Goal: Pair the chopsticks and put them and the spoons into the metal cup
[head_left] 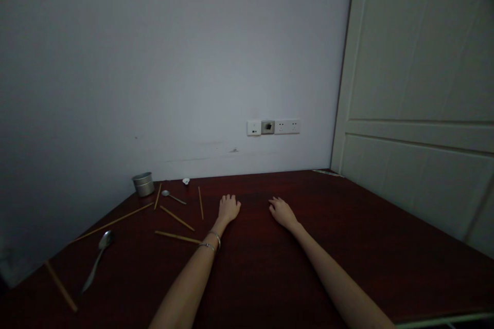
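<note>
My left hand (229, 208) rests palm down on the dark red tabletop (258, 262), fingers apart and holding nothing. To its right, my right hand (282, 212) also lies on the table, empty, with its fingers stretched out. Several thin wooden sticks, chopstick-like, are scattered left of my hands; one stick (175, 236) reaches to my left wrist, and another stick (200, 203) lies nearer the wall. Among them are a small spoon (175, 197) and a larger metal spoon (94, 270). A metal cup (143, 184) stands upright at the back left.
Behind the table rises a pale wall (216, 61) with a row of sockets (286, 126). A cream panelled door or cabinet (417, 164) borders the right side. Near the wall lies a small white object (186, 181) I cannot identify. A flat strip (327, 172) lies in the back right corner.
</note>
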The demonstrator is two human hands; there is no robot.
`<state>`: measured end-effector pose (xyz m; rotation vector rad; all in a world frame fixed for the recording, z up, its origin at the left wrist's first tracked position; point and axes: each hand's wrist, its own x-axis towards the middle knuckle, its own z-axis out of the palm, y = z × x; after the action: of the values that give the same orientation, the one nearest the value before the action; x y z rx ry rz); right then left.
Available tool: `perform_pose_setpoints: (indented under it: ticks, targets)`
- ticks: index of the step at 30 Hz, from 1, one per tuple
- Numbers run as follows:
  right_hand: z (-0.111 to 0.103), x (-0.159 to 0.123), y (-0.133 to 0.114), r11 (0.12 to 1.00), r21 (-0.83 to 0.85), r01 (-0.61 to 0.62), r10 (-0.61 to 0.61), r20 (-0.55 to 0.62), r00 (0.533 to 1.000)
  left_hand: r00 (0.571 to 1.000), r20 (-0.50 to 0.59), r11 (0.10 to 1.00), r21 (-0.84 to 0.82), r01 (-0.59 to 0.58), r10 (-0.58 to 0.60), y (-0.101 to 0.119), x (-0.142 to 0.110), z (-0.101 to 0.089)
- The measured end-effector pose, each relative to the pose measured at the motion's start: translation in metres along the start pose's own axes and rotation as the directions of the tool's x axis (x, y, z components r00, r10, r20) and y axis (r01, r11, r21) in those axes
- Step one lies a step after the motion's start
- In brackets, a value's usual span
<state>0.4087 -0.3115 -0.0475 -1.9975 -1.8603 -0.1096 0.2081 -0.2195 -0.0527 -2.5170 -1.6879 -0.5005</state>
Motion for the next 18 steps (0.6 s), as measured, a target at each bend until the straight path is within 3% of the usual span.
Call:
perform_pose_setpoints:
  ticks: [10, 18]
  targets:
    - [0.002, 0.0011, 0.0011, 1.0, 0.002, -0.002, 0.002, 0.008, 1.0, 0.999, -0.047, 1.0, -0.014, -0.02, 0.019, -0.0027, 0.0018, 0.0044]
    - [0.0029, 0.001, 0.0023, 1.0, 0.004, 0.013, -0.013, -0.001, 1.0, 1.0, -0.021, 1.0, -0.016, -0.015, 0.015, -0.0012, 0.0005, 0.0011]
